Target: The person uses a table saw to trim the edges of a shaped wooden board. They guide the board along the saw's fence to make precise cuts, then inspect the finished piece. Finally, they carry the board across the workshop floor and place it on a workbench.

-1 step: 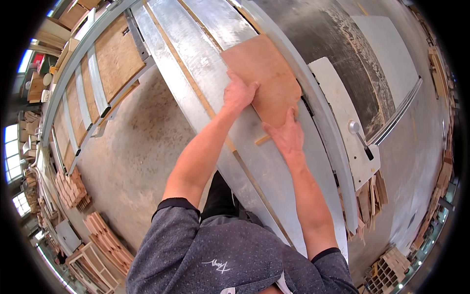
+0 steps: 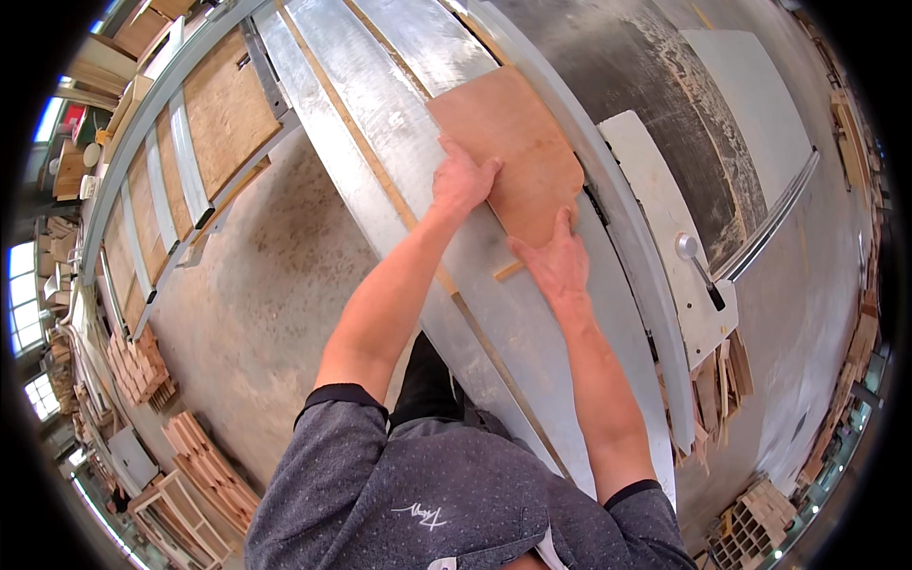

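A flat reddish-brown wooden board (image 2: 514,135) with rounded corners on its right lies on the long metal sliding table (image 2: 320,133) of a machine. My left hand (image 2: 460,177) grips the board's left edge, thumb on top. At the near end, my right hand (image 2: 558,260) holds the board, fingers reaching up along its right side. A small wood strip (image 2: 509,271) shows just left of my right hand, partly hidden by it. The board's right edge lies beside a long metal rail (image 2: 630,263).
A plywood-panelled side frame (image 2: 230,119) with metal bars is at upper left. A pale plate with a knobbed lever (image 2: 687,245) and a dark machine surface (image 2: 689,114) are at right. Stacked timber (image 2: 204,456), a lattice crate (image 2: 755,522) and wood offcuts (image 2: 727,380) stand around on the floor.
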`<state>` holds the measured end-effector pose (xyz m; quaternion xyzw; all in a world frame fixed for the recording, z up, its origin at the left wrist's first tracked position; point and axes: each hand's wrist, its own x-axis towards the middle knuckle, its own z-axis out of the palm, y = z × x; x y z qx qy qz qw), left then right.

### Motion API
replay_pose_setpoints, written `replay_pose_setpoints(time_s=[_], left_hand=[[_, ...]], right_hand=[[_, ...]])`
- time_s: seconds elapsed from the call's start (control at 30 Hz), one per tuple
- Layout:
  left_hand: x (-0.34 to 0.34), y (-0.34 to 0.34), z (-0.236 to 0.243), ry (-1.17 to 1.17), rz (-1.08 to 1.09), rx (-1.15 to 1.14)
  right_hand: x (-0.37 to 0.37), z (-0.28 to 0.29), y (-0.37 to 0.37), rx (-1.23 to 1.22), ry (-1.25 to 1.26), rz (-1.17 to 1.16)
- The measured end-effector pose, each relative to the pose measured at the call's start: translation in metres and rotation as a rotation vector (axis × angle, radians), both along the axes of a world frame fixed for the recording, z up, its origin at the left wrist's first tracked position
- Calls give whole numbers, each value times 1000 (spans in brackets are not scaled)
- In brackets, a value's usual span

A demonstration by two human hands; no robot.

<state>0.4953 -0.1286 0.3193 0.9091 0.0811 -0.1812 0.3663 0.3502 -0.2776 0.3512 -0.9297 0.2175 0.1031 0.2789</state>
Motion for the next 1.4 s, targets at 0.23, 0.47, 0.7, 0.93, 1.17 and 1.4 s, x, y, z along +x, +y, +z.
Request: replay_pose_setpoints(time_s=[0.23, 0.47, 0.7, 0.93, 1.17, 1.4], left_hand=[[14, 5, 3, 47, 37, -31], [20, 6, -1, 9, 30, -24], [15, 8, -6, -24, -7, -1], [-17, -4, -3, 9, -14, -82], [-89, -31, 0, 28, -18, -140], [-184, -59, 5, 48, -56, -242]], right_hand=[[14, 3, 3, 56, 51, -10], [15, -12, 1, -5, -30, 38], [12, -9, 3, -26, -6, 35], [-16, 4, -5, -28, 79, -14], [-85, 7, -31, -90, 107, -17], [-182, -1, -63, -181, 144, 5]])
